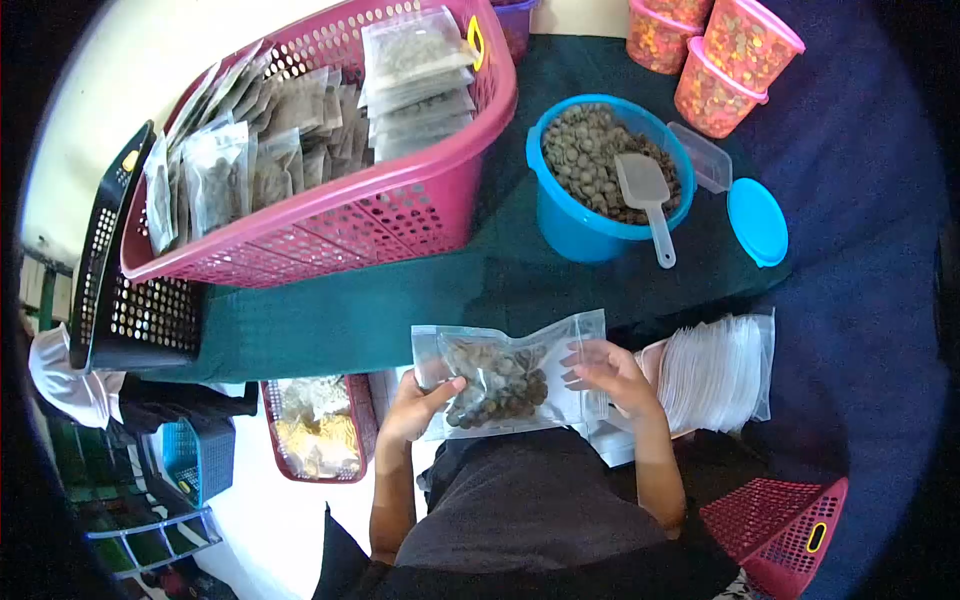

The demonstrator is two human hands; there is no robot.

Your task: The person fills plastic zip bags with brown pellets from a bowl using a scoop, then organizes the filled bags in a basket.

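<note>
The clear plastic bag (500, 380) is gleaming glossily, the smooth blue plastic bucket (585, 225) is shining softly, and matt dark cloth (400, 310) is covering the surface (300, 340).

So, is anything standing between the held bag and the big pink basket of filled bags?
Only the near wall of the pink basket; the bag, in the left hand, would probably need lifting over it. Across the green cloth between them, nothing visible stands.

My left hand (415, 405) is pinching a clear bag (500, 385) of brown discs by the table's (330, 305) near edge; my right hand (612, 378) is spreading at its right end. Blue tub (585, 225) is standing toward right edge.
</note>
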